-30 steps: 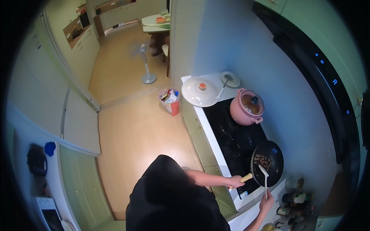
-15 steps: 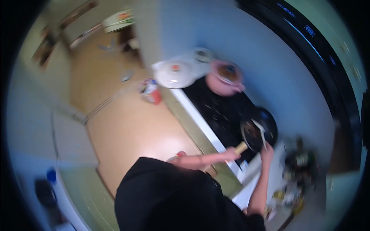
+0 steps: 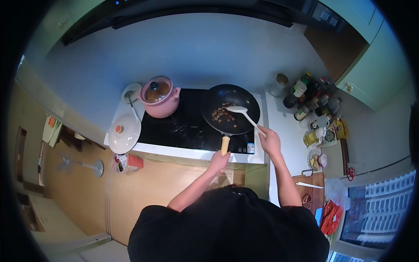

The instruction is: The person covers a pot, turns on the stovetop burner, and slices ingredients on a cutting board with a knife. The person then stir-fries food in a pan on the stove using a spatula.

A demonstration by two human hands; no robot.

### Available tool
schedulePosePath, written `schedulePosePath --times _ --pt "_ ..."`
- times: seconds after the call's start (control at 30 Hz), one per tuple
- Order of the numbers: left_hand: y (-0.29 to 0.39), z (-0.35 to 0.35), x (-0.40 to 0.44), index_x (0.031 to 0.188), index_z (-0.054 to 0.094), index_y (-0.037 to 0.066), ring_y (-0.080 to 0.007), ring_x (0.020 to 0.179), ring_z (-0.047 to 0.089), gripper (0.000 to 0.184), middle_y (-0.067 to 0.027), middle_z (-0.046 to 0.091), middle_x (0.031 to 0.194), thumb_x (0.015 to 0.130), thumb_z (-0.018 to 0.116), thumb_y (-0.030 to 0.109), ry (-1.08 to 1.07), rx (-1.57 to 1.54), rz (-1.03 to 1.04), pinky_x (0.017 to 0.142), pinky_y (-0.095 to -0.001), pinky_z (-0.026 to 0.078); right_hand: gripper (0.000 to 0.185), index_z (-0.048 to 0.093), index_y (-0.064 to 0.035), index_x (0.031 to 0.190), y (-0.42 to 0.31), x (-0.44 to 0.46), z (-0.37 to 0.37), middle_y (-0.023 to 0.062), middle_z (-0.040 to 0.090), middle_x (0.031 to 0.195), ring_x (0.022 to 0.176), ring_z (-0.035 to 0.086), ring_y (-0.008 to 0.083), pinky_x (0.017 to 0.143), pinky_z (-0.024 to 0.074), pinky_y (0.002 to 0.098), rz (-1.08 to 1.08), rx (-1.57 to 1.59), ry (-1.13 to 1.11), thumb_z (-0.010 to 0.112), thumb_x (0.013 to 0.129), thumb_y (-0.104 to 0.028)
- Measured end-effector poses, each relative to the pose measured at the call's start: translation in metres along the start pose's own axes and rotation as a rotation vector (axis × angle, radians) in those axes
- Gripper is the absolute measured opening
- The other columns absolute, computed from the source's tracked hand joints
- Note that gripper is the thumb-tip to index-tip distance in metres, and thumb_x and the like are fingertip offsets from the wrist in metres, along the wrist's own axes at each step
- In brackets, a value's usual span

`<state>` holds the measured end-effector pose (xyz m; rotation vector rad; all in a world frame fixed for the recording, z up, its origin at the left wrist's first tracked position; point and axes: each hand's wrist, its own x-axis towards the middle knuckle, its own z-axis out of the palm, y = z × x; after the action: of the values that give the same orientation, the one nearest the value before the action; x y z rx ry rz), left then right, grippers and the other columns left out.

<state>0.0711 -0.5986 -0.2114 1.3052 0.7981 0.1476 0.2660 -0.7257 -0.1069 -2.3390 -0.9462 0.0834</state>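
Note:
My left hand (image 3: pixel 219 161) is closed around the pale handle (image 3: pixel 225 145) of a black frying pan (image 3: pixel 241 93), which sits on the right side of the black cooktop (image 3: pixel 174 133). Small browned pieces of food (image 3: pixel 220 115) lie in the pan. In my right hand (image 3: pixel 271 142) is a white spatula (image 3: pixel 250 118), held by its handle. Its head reaches into the pan and touches or hovers just over the food; I cannot tell which.
A pink pot (image 3: pixel 160 108) with a glass lid stands left on the cooktop, near a white lid (image 3: pixel 125 136). Several bottles (image 3: pixel 300 89) line the right corner. A cutting board (image 3: pixel 315 182) with chopsticks lies lower right. A range hood (image 3: pixel 200 8) hangs above.
My view has turned, so the cooktop now appears level and more central, and the picture is sharper. Both hands keep hold of the pan handle and the spatula.

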Motion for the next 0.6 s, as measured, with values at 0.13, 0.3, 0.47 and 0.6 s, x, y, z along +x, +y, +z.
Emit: schedulePosePath --times 0.13,0.3,0.47,0.6 --pt "0.013 0.01 0.028 0.085 0.053 0.0 -0.0155 0.04 0.048 0.029 -0.0043 0.051 0.056 0.096 0.058 0.026 0.065 0.049 0.025 0.038 -0.033 0.037 0.033 0.07 -0.0152 0.119 0.022 -0.003 -0.015 0.0231 0.069 0.097 0.094 0.065 0.0409 0.084 0.052 0.0439 -0.102 0.107 0.123 0.067 0.086 -0.015" --pt "0.047 0.005 -0.013 0.086 0.048 0.003 -0.0096 0.041 0.042 0.023 0.0004 0.044 0.058 0.096 0.06 0.02 0.039 -0.027 0.019 0.037 -0.0272 0.031 0.033 0.07 -0.0153 0.119 0.006 -0.003 -0.036 0.0229 0.068 0.097 0.094 0.064 0.0414 0.084 0.0517 0.0444 -0.014 0.075 0.092 0.066 0.087 -0.015" --pt "0.014 0.003 0.018 0.084 0.043 0.006 -0.0085 0.042 0.04 0.025 0.0008 0.044 0.062 0.097 0.06 0.019 -0.022 -0.189 -0.019 0.038 -0.0274 0.033 0.034 0.07 -0.0173 0.121 0.036 -0.01 -0.019 0.0221 0.068 0.098 0.092 0.064 0.041 0.083 0.0515 0.0459 0.004 0.013 0.034 0.067 0.087 -0.017" --pt "0.001 0.004 0.025 0.082 0.045 0.005 -0.0104 0.042 0.042 0.025 -0.0007 0.044 0.059 0.096 0.06 0.018 0.005 -0.212 -0.012 0.038 -0.0293 0.033 0.035 0.069 -0.0167 0.121 0.029 0.003 -0.014 0.0213 0.069 0.099 0.09 0.065 0.0396 0.081 0.052 0.0445 0.037 -0.079 -0.031 0.067 0.086 -0.016"
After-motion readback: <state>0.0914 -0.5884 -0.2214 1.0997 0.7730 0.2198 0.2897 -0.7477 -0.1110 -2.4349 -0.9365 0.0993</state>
